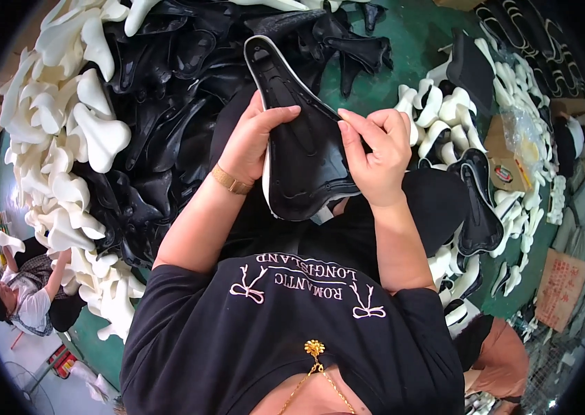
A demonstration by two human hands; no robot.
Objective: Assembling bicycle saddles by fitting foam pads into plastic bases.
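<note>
A bicycle saddle (pixel 306 162) is held up over my lap, its black shell side facing me and a white rim showing along its edge. Its narrow nose points away and its wide end lies toward my body. My left hand (pixel 245 145) is closed around the left side, with the thumb resting on the black shell. On the opposite edge, my right hand (pixel 381 153) pinches the rim between thumb and fingers, partway along the saddle. Whether anything small sits in that pinch is hidden.
Black saddle shells (pixel 161 131) lie heaped ahead and left, bordered by piled white saddle pads (pixel 57 138). More white pads (pixel 437 111) and a black saddle (pixel 479 207) lie right, near a cardboard box (pixel 506 149). One person (pixel 26 294) is at far left, another (pixel 499 356) behind right.
</note>
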